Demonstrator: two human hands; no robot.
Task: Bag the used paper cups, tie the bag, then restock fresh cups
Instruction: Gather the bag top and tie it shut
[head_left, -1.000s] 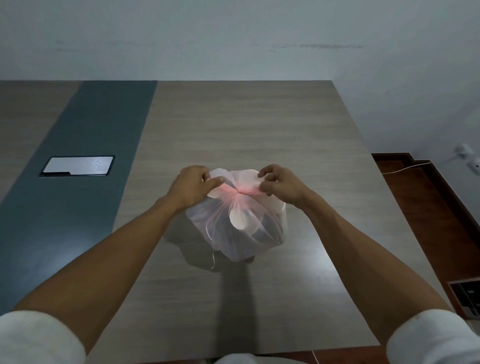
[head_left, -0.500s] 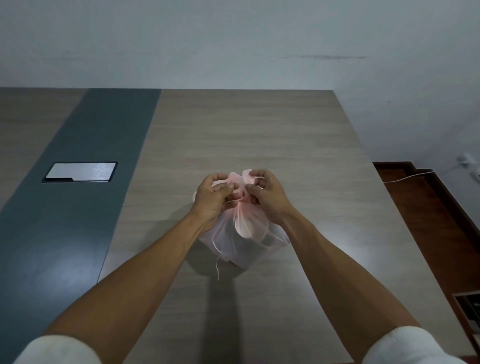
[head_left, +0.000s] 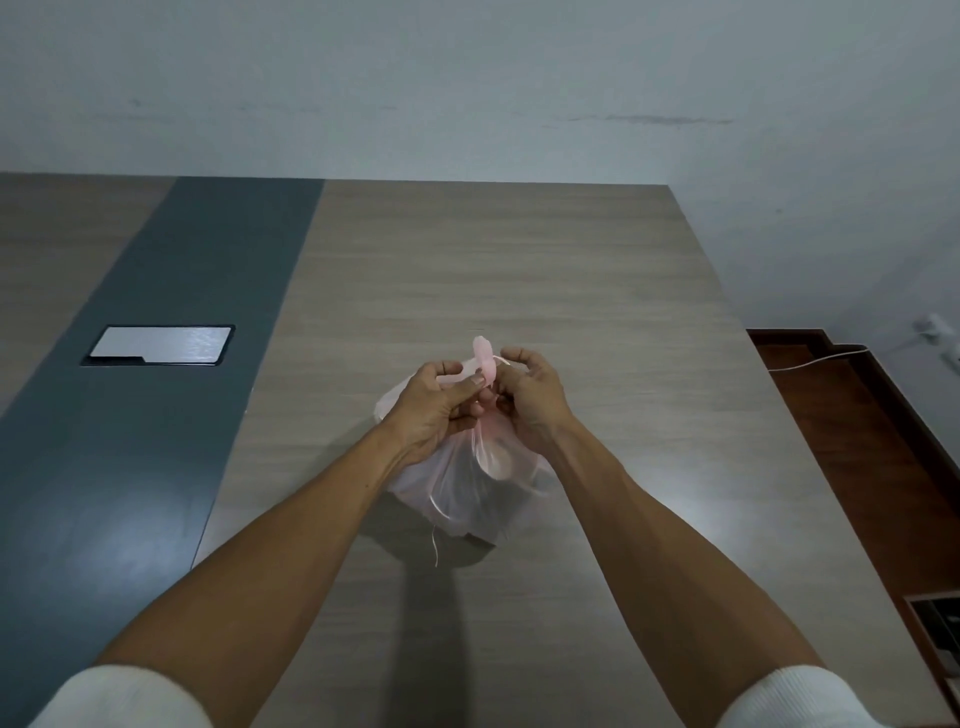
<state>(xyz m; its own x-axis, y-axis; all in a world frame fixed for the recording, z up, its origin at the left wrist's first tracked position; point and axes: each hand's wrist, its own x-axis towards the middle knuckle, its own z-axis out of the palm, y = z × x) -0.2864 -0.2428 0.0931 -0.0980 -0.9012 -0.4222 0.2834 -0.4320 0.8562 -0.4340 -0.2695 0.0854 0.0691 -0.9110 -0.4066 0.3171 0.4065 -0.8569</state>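
Observation:
A thin, translucent pink plastic bag (head_left: 467, 493) stands on the wooden table (head_left: 519, 270), bulging with white paper cups that show dimly through its side. Its top is gathered into a twisted neck between my hands. My left hand (head_left: 434, 402) pinches one pink handle loop (head_left: 483, 356), which sticks up above my fingers. My right hand (head_left: 530, 400) is curled round the other part of the neck, close against the left. A loose pink strip hangs down the bag's front. No fresh cups are in view.
A dark grey band (head_left: 171, 415) runs along the table's left half, with a silver cable hatch (head_left: 161, 345) set in it. The table's right edge drops to a red-brown floor (head_left: 857, 441), where a white cable lies. A pale wall stands behind.
My hands have come together from either side of the bag's top. The handles, spread wide a second ago, are now bunched upright at the neck between my fingers.

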